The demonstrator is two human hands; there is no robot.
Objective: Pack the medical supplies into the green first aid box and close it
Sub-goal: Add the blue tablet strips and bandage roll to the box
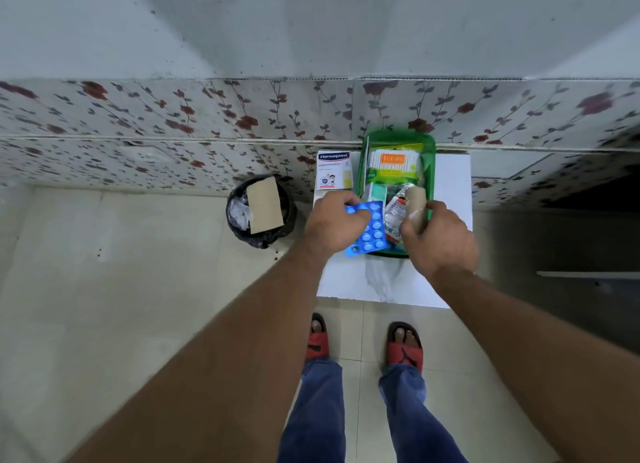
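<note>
A: What's nearest?

B: Two hands over a white table (pixel 349 282). The left hand (pixel 334 225) pinches a blue pill strip (pixel 369 230) at the box's near-left edge. The right hand (pixel 438 237) is closed round a beige roll (pixel 415 203), just inside the box.

A: And the green box (pixel 429 158)?

B: Open on the table, against the wall. Cotton buds (pixel 394 166) fill its far end; a sachet (pixel 394 217) lies near the roll. A plaster carton (pixel 334 170) stands outside, just left.

A: Which step?

B: Mid-packing, I'd say. Next: seat the roll, slide the strip in flat, then fetch the carton before closing.
</note>
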